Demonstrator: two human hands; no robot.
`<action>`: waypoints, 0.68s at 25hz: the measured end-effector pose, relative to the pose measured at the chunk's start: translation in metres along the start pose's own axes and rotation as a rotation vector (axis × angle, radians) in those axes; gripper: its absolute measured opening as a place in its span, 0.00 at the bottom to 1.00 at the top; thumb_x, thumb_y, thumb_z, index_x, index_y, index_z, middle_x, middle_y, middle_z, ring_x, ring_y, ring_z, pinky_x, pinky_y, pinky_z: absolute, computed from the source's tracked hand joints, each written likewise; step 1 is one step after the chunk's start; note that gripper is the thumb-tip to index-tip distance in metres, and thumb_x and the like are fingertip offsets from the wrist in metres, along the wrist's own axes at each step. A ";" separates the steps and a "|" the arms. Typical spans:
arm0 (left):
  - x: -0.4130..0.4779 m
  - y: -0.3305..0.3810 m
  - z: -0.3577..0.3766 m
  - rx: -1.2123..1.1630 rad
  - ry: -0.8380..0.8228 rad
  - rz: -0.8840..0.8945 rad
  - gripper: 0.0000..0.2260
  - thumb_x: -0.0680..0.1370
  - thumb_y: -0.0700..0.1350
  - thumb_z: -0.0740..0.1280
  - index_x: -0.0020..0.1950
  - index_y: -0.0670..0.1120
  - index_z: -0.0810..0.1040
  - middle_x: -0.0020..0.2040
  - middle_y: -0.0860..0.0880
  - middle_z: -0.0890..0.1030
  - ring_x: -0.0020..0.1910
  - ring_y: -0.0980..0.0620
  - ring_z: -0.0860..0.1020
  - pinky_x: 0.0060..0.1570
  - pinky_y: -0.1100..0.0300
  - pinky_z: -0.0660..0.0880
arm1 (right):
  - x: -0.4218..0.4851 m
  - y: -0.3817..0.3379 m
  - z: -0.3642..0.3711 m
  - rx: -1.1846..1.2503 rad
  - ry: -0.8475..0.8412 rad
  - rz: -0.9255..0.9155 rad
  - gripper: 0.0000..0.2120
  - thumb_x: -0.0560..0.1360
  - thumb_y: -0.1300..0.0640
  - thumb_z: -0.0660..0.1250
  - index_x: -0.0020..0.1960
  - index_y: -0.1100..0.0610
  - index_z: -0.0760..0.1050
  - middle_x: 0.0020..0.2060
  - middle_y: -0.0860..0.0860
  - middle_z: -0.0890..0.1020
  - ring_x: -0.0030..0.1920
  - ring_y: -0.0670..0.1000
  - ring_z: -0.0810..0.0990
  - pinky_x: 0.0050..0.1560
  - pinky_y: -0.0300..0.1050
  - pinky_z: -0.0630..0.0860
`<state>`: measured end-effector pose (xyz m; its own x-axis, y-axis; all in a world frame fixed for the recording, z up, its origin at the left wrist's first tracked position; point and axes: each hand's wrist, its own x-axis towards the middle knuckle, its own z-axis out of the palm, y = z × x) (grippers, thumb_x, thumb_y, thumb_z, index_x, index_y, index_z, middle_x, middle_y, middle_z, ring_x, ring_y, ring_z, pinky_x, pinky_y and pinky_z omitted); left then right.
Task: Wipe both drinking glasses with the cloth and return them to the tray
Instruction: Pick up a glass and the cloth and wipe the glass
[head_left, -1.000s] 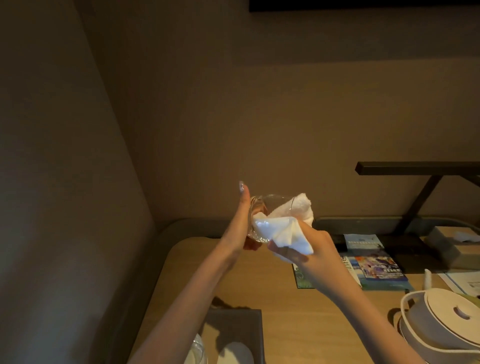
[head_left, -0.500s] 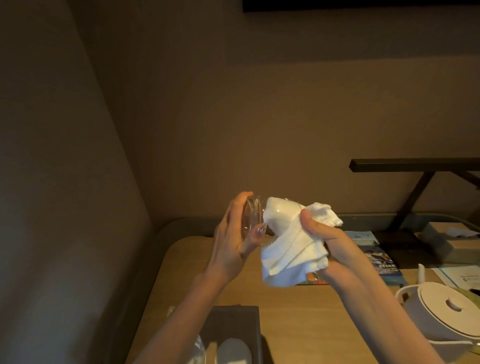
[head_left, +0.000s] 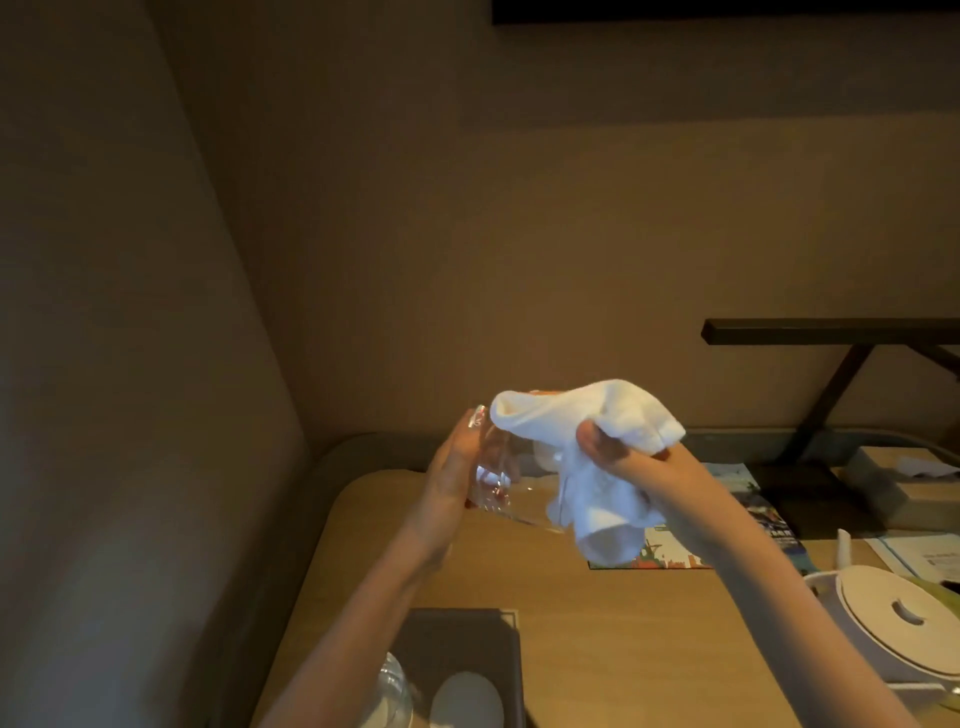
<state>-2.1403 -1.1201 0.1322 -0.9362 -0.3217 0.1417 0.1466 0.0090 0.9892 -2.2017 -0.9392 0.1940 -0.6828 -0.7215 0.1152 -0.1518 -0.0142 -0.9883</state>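
A glass (head_left: 493, 480) is gripped on its side in the left hand (head_left: 451, 480), above the table (head_left: 613, 623). At its 3 o'clock, the cloth (head_left: 587, 457) is clutched by the right hand (head_left: 649, 483). At 6 o'clock, the tray (head_left: 457, 649) holds a second glass (head_left: 389, 691).

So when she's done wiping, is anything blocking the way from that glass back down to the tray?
Mostly clear. The clear drinking glass is held above the dark grey tray; only the left forearm crosses the gap. A white round coaster lies bare beside the second glass.
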 end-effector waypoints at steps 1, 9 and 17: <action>-0.003 0.001 0.002 -0.020 -0.011 -0.003 0.25 0.71 0.68 0.56 0.58 0.58 0.80 0.52 0.48 0.84 0.51 0.50 0.82 0.44 0.56 0.80 | 0.002 -0.006 0.002 0.021 0.046 0.017 0.15 0.64 0.36 0.71 0.47 0.42 0.78 0.38 0.34 0.84 0.46 0.39 0.82 0.44 0.40 0.74; 0.005 0.022 -0.004 -0.268 0.149 -0.025 0.33 0.74 0.66 0.51 0.62 0.44 0.79 0.56 0.45 0.85 0.56 0.47 0.82 0.55 0.48 0.78 | 0.007 0.020 0.024 0.433 0.234 0.085 0.18 0.69 0.44 0.66 0.50 0.56 0.81 0.42 0.55 0.85 0.44 0.53 0.84 0.44 0.47 0.79; 0.026 0.013 0.005 -0.396 0.174 -0.018 0.34 0.67 0.74 0.64 0.57 0.46 0.79 0.49 0.41 0.85 0.48 0.45 0.83 0.53 0.51 0.78 | -0.010 0.051 0.044 0.789 0.284 0.239 0.22 0.73 0.42 0.64 0.51 0.61 0.81 0.38 0.55 0.86 0.38 0.52 0.85 0.36 0.41 0.80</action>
<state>-2.1643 -1.1234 0.1491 -0.8769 -0.4736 0.0819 0.2733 -0.3514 0.8955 -2.1706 -0.9631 0.1384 -0.8017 -0.5676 -0.1871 0.4855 -0.4360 -0.7577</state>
